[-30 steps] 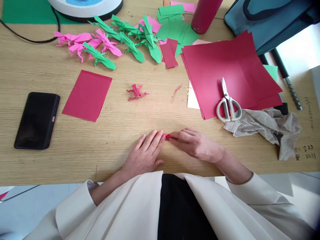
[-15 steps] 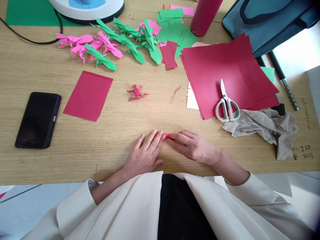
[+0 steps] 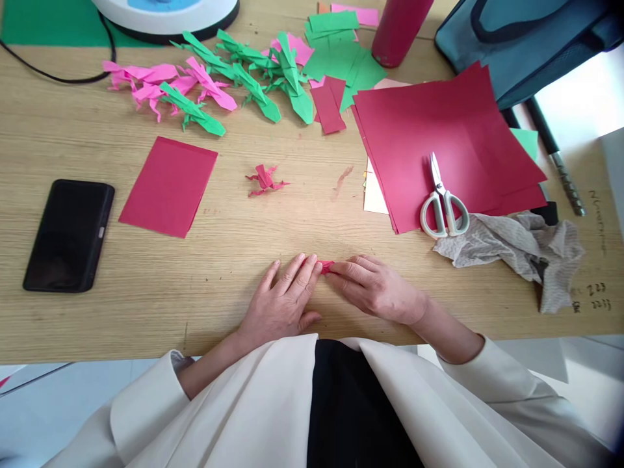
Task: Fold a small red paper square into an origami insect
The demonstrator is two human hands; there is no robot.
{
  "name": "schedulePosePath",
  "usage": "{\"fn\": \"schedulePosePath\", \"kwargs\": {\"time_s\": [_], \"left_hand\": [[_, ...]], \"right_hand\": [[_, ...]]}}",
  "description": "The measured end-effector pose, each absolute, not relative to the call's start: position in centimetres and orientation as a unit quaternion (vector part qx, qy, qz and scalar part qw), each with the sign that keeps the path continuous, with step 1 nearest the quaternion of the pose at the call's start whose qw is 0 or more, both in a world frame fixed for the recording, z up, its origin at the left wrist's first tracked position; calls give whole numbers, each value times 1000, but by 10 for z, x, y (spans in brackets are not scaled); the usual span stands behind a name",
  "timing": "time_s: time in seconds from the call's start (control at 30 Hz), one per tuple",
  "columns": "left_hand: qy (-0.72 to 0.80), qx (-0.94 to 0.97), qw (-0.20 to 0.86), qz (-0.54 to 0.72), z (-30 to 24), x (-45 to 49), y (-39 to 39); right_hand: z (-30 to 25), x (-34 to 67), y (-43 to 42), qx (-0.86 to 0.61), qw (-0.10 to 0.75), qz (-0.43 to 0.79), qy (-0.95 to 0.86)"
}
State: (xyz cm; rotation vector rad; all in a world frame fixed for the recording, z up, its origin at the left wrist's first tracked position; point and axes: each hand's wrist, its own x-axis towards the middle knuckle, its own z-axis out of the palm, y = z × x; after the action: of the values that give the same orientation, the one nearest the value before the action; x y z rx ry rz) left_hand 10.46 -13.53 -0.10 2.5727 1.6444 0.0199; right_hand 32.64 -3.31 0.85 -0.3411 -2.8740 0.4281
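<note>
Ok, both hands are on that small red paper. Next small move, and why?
Probably press along the small red folded paper with the right hand to flatten its crease, while the left hand pins it. The paper lies flat on the table between both hands' fingertips, mostly covered, so the fold itself cannot be judged.

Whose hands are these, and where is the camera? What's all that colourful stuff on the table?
The camera sits on a person's head and looks down, so you see their own two hands. The left hand and right hand meet at their fingertips on a small red paper, pressed against the wooden table. Further off lie green folded figures, pink folded figures, a tiny red figure, red sheets with scissors on top, a black phone and a crumpled tissue.
</note>
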Motion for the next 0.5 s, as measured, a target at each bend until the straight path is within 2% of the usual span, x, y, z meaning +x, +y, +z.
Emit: {"fn": "schedulePosePath", "kwargs": {"time_s": [0.2,0.5], "left_hand": [[533,845,36,18,-6,105,-137],[512,857,37,-27,3,106,-132]], "right_hand": [[13,324,-33,-114,105,140,-978],[16,321,-39,-123,107,116,-980]]}}
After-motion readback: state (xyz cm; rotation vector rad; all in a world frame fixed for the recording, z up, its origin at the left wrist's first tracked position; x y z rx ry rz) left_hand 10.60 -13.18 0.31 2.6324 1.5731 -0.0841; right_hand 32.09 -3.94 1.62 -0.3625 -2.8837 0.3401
